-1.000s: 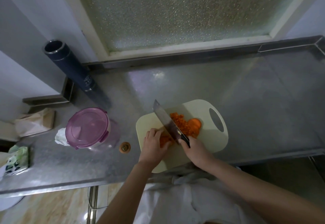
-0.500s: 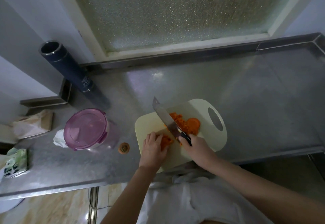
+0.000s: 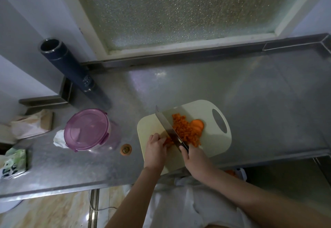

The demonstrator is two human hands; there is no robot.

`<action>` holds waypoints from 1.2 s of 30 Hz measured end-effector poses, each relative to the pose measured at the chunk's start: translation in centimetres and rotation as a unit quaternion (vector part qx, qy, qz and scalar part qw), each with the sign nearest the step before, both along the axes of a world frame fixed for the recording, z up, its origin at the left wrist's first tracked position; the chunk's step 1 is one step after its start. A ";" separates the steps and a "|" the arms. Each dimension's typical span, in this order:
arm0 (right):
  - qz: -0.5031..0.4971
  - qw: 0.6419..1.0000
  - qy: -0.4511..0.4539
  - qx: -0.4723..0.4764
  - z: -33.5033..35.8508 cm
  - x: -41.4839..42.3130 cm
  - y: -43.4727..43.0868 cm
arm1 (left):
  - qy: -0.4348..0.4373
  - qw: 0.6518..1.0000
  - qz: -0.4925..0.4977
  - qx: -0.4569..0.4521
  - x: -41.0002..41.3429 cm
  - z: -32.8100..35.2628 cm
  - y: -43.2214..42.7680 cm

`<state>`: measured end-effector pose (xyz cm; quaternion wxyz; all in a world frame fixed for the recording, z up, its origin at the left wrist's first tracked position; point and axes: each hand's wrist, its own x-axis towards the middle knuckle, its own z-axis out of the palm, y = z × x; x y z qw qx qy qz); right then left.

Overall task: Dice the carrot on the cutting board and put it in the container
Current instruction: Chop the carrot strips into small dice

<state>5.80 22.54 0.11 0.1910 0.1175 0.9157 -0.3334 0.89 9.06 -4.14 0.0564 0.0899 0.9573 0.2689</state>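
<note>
Pinching orange carrot stub (image 3: 167,141), left hand (image 3: 155,150) abuts knife (image 3: 165,125) gripped by right hand (image 3: 195,159).

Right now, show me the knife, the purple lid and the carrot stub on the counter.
knife (image 3: 165,124): head view, middle of the blade.
purple lid (image 3: 86,129): head view, centre of the top.
carrot stub (image 3: 126,149): head view, its cut face.

Frosted window (image 3: 179,9), steel counter (image 3: 250,93), pale walls (image 3: 26,22)
</note>
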 end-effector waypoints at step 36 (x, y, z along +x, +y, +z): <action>-0.029 0.999 -0.002 -0.041 1.6 -1.6 1.3 | -0.023 0.991 -0.103 -0.085 0.0 -1.1 -2.0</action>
